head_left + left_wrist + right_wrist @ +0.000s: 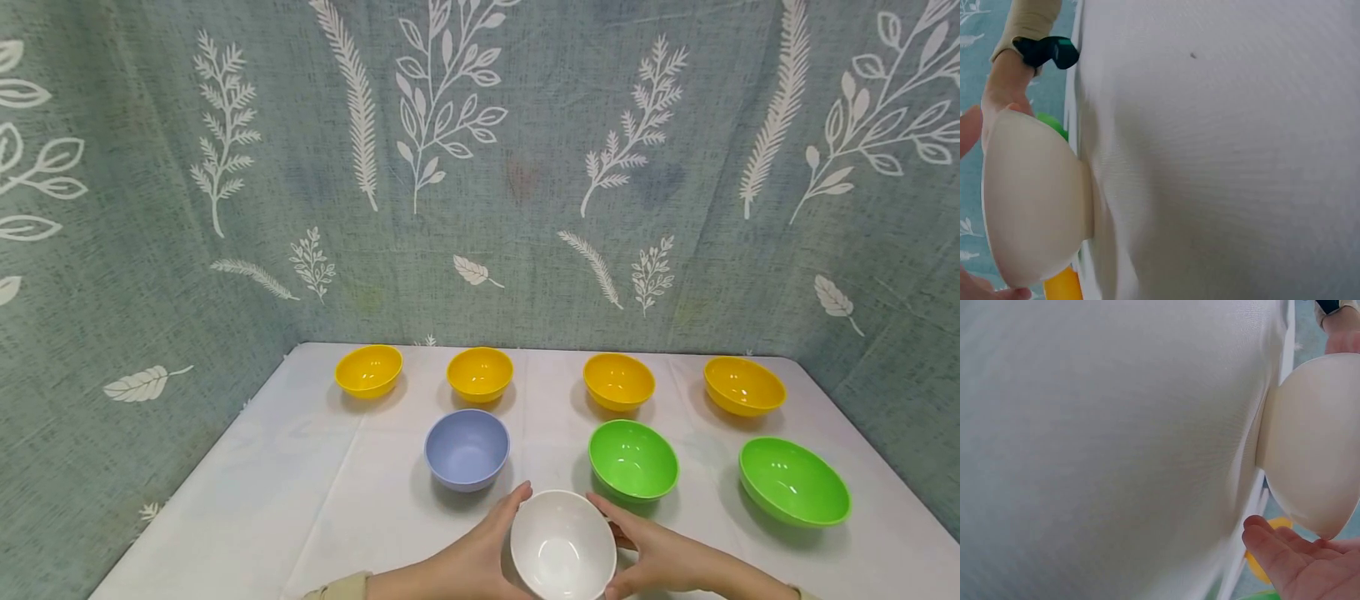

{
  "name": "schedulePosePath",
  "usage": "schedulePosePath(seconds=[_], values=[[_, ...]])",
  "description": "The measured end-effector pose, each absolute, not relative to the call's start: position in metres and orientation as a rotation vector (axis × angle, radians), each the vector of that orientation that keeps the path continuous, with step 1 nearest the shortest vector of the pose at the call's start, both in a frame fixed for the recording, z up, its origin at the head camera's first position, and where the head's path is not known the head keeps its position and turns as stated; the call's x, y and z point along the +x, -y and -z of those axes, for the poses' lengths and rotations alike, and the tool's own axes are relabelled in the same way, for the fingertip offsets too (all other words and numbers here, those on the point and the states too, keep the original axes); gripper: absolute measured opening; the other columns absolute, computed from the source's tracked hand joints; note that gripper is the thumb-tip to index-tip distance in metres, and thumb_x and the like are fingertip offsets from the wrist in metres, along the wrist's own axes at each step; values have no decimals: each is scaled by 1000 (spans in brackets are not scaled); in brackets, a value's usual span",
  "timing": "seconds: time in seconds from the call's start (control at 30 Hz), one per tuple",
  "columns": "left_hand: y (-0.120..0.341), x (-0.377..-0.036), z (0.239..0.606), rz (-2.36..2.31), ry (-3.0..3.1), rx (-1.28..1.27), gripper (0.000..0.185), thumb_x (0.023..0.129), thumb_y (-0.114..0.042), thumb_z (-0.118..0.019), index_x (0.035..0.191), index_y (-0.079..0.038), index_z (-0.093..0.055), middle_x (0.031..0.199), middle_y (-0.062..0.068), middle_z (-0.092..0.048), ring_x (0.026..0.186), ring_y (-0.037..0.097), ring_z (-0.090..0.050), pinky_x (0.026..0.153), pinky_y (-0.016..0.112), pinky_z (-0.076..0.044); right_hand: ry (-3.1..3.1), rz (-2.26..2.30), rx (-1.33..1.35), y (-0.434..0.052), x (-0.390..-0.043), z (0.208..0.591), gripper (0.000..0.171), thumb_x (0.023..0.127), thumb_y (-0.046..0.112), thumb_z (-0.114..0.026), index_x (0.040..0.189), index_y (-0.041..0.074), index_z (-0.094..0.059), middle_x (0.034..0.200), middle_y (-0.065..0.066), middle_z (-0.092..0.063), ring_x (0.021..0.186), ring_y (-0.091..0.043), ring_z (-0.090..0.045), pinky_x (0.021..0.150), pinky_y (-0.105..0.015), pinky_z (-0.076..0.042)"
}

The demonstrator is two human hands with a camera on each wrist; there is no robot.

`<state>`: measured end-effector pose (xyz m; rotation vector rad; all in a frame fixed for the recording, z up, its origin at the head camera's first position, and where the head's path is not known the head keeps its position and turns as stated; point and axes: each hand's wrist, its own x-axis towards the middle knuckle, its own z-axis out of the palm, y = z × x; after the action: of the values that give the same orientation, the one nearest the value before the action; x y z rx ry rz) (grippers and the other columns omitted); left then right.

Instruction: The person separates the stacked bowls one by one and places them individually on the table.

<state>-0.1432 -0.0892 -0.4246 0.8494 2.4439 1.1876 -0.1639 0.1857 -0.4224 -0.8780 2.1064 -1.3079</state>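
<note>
Here both hands, left hand (472, 558) and right hand (660, 554), cup a smooth, round white plastic bowl (562, 546).

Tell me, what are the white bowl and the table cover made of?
The white bowl, held between the left hand and right hand, looks like smooth plastic: its inside shines softly, though glazed ceramic can't be ruled out. The table cover looks like woven cloth: fine threads show up close, it is matte, and it has faint folds.
</note>
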Motion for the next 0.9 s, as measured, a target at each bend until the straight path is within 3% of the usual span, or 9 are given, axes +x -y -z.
schedulePosePath(seconds=[0.1,0.3,0.53,0.63,0.8,0.9], values=[[87,-144,426,-1128,-2472,816,112,64,-39,-81,146,-11,-10,146,10,-25,131,27,-29,98,51,-36,-2077,1333,-910,-187,-164,424,99,74,17,-75,141,-13,-8,141,-37,-19,115,7,-42,96,-27,-41],[83,-147,427,-1048,-2564,790,112,61,-42,-82,145,-9,-16,143,8,-29,129,27,-32,97,49,-38,-2044,1357,-927,-186,-164,425,100,74,17,-75,140,-13,-6,140,-38,-18,113,10,-41,92,-12,-37],[81,-148,425,-1033,-2599,771,108,58,-40,-84,142,-9,-22,138,6,-35,124,22,-37,98,42,-39,-2053,1332,-862,-185,-164,422,100,74,17,-75,142,-11,-7,142,-35,-19,114,8,-43,97,-32,-41],[80,-149,425,-1029,-2606,770,109,57,-39,-85,141,-9,-22,136,6,-38,122,20,-38,96,39,-40,-2062,1323,-859,-185,-164,421,100,74,17,-75,142,-10,-7,142,-35,-19,115,6,-43,97,-36,-41],[78,-150,426,-1044,-2594,757,110,56,-34,-86,141,-9,-21,135,6,-40,120,22,-38,96,40,-39,-2081,1310,-872,-185,-164,422,99,75,17,-75,142,-10,-8,141,-34,-21,113,6,-44,96,-35,-41],[76,-151,428,-1040,-2585,761,111,55,-32,-87,141,-10,-19,135,6,-40,121,23,-37,95,40,-40,-2085,1311,-886,-185,-164,422,98,75,16,-75,142,-11,-8,141,-34,-22,113,6,-43,95,-24,-41]])
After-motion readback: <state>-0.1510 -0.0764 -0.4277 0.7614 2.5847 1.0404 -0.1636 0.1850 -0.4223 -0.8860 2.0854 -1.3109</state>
